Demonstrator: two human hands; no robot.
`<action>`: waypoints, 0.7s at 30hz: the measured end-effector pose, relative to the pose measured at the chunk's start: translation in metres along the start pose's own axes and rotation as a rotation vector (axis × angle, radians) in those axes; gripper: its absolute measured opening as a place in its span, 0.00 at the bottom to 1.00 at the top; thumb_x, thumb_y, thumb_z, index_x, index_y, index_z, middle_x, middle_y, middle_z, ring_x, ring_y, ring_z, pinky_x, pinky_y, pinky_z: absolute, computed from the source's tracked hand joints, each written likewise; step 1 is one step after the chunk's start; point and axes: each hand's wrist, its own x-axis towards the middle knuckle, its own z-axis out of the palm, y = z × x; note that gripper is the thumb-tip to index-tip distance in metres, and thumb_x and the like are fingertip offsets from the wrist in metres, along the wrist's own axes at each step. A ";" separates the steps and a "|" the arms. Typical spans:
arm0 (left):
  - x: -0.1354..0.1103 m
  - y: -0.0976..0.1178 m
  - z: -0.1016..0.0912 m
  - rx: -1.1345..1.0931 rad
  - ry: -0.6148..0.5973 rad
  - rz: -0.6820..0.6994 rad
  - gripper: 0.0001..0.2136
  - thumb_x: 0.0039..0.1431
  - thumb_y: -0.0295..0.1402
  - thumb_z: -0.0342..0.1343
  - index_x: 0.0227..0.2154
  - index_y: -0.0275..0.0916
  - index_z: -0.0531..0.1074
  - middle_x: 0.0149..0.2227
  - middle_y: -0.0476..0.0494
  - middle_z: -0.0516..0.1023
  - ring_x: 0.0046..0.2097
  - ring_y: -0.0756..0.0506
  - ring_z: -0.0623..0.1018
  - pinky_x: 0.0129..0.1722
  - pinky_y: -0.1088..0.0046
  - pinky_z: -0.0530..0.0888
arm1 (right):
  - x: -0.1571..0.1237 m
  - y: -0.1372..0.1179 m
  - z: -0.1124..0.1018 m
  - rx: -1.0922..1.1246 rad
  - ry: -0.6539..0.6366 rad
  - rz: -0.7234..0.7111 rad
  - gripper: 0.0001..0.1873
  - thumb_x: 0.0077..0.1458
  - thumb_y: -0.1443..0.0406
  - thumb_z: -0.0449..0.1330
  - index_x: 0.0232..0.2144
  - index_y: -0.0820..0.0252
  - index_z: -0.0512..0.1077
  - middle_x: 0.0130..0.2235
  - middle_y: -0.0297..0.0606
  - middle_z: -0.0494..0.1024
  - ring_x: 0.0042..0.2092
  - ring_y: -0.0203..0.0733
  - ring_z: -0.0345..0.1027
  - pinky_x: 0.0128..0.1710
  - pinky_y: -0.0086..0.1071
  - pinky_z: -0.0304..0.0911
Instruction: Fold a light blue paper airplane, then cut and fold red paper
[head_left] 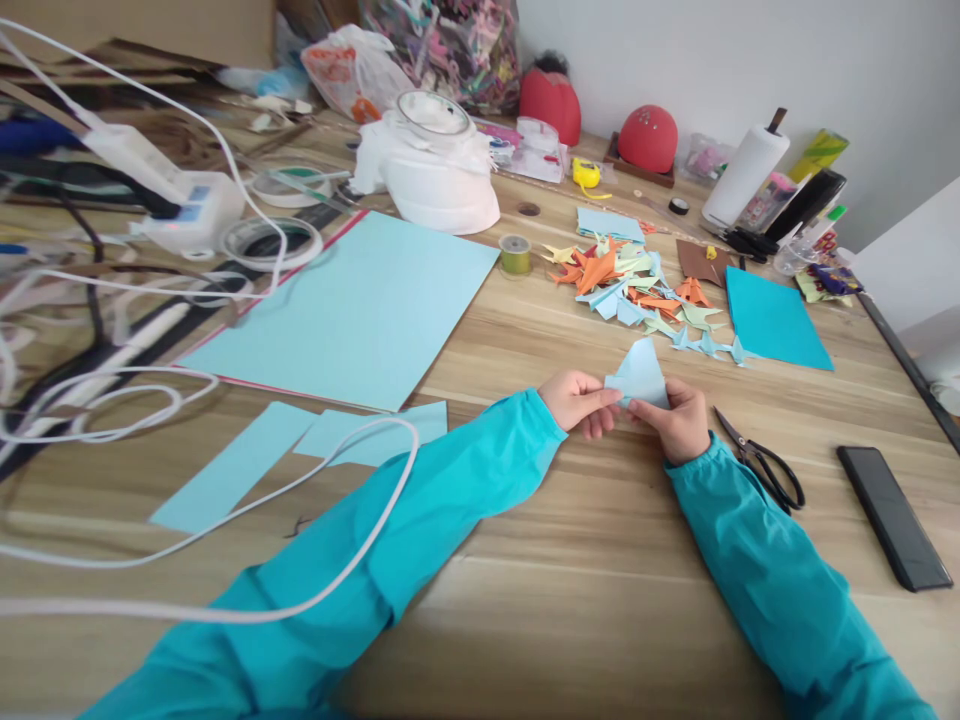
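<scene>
A small light-blue folded piece of paper point(639, 374) is held up over the wooden table between my two hands. My left hand point(581, 402) pinches its lower left corner between thumb and fingers. At its lower right, my right hand point(681, 420) grips the edge, thumb in front and fingers behind. Just beyond lies a heap of folded paper birds point(626, 283) in orange, pale green and light blue. Black-handled scissors point(761, 462) lie right beside my right wrist, their blades partly open.
Large light-blue sheets point(360, 300) and cut strips point(232, 468) lie at left, crossed by a white cable point(405, 470). A phone point(892, 515) rests at right. Behind are a thread spool point(515, 255), a bright blue paper stack point(776, 318) and a yellow tape measure point(586, 174).
</scene>
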 end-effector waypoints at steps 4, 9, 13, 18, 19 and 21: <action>0.000 0.000 -0.001 -0.002 -0.002 -0.004 0.13 0.50 0.37 0.59 0.20 0.30 0.72 0.16 0.47 0.73 0.15 0.53 0.71 0.14 0.80 0.68 | 0.001 0.002 -0.001 0.044 -0.021 0.005 0.13 0.36 0.59 0.68 0.23 0.62 0.73 0.20 0.34 0.76 0.21 0.38 0.68 0.22 0.31 0.66; 0.001 -0.002 -0.001 0.013 -0.037 0.000 0.13 0.49 0.38 0.60 0.21 0.30 0.73 0.17 0.46 0.75 0.16 0.53 0.72 0.15 0.80 0.68 | 0.000 0.004 -0.001 -0.005 -0.012 -0.004 0.13 0.36 0.59 0.68 0.22 0.62 0.73 0.21 0.36 0.77 0.22 0.39 0.68 0.22 0.31 0.65; 0.002 -0.003 -0.002 0.024 -0.042 -0.008 0.15 0.47 0.40 0.61 0.21 0.29 0.72 0.17 0.45 0.75 0.16 0.52 0.72 0.15 0.79 0.68 | -0.002 0.000 -0.001 -0.125 0.012 -0.042 0.13 0.36 0.59 0.68 0.21 0.63 0.73 0.20 0.35 0.76 0.21 0.38 0.67 0.20 0.29 0.62; 0.002 -0.002 -0.003 0.018 -0.056 -0.037 0.15 0.45 0.40 0.62 0.21 0.29 0.72 0.17 0.45 0.74 0.16 0.52 0.72 0.15 0.78 0.69 | -0.002 -0.002 -0.001 -0.230 0.033 -0.113 0.13 0.38 0.60 0.66 0.25 0.63 0.74 0.24 0.36 0.77 0.24 0.39 0.67 0.23 0.30 0.62; 0.002 -0.002 -0.003 0.017 -0.055 -0.043 0.14 0.45 0.39 0.62 0.21 0.29 0.72 0.17 0.46 0.74 0.16 0.52 0.72 0.15 0.78 0.69 | -0.002 -0.002 -0.001 -0.245 0.030 -0.126 0.13 0.38 0.60 0.66 0.27 0.63 0.74 0.25 0.36 0.77 0.26 0.40 0.68 0.25 0.31 0.63; 0.001 -0.001 -0.003 0.017 -0.051 -0.051 0.14 0.46 0.38 0.62 0.20 0.29 0.72 0.16 0.46 0.74 0.16 0.52 0.72 0.15 0.78 0.69 | -0.002 -0.001 -0.001 -0.263 0.026 -0.140 0.13 0.38 0.60 0.66 0.28 0.63 0.75 0.27 0.36 0.78 0.27 0.41 0.68 0.27 0.32 0.63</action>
